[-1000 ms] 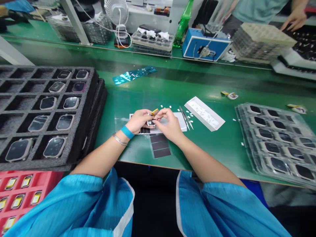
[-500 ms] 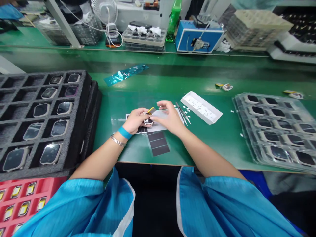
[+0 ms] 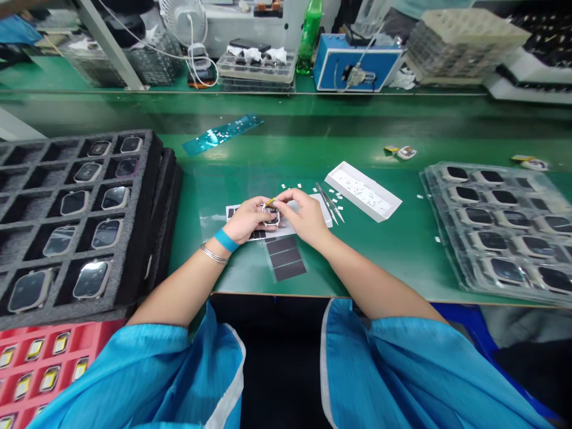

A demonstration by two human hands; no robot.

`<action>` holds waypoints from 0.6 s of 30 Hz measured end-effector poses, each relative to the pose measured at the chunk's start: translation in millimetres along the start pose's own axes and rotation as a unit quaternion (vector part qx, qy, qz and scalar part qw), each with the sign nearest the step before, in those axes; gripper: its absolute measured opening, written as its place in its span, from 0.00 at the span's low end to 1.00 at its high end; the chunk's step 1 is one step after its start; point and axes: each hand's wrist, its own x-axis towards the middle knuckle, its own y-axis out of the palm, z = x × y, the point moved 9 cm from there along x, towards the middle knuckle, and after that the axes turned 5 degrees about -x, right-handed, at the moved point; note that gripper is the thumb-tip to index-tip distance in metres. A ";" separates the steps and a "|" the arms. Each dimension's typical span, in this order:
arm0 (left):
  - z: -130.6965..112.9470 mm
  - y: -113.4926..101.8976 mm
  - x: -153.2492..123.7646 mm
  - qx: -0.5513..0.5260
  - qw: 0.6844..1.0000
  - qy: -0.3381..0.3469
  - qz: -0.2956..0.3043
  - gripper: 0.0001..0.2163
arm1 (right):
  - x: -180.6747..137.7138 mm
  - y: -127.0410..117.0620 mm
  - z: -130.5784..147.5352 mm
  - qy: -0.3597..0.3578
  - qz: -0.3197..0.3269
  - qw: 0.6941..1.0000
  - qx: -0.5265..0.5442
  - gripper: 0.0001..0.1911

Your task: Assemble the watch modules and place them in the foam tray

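Over the middle of the bench, my left hand (image 3: 245, 220) is closed around a small open smartwatch case (image 3: 271, 220), its inner parts facing up. My right hand (image 3: 306, 219) has thumb and forefinger pinched on a yellow-edged flat piece (image 3: 270, 202) at the case's upper rim. The fingers partly hide that piece. Under both hands lies a white sheet (image 3: 324, 215) with black rectangles, and closer to me a strip of dark stickers (image 3: 286, 258). A pair of tweezers (image 3: 328, 204) rests to the right of my right hand.
A white box (image 3: 388, 210) with tiny pieces lies at right, loose white bits near it. Foam trays of watches (image 3: 154, 179) stand left, above a red tray (image 3: 27, 357). Clear plastic trays of watches (image 3: 451, 256) are stacked right. A blue film strip (image 3: 223, 136) lies behind.
My right hand has come down and left onto the yellow-edged piece, which stuck up from the case and now sits lower. My left hand still holds the case. The view has shifted slightly.
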 end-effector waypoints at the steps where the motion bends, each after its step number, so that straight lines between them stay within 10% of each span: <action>1: -0.3 -1.8 0.1 -0.004 1.000 -0.001 -0.011 0.10 | -0.9 1.2 3.1 -0.018 0.001 1.000 -0.023 0.05; 10: -3.8 -6.6 -0.8 -0.155 0.987 -0.044 -0.011 0.13 | -7.9 18.5 19.0 -0.157 0.052 0.969 -0.183 0.10; 14: -7.1 -6.7 -0.2 -0.121 0.993 -0.010 0.008 0.13 | -1.9 12.9 1.1 -0.074 0.042 0.993 -0.085 0.06; 18: -8.6 -4.4 0.1 -0.075 0.996 0.030 0.034 0.20 | -0.5 27.6 -28.7 0.074 0.112 0.978 0.159 0.27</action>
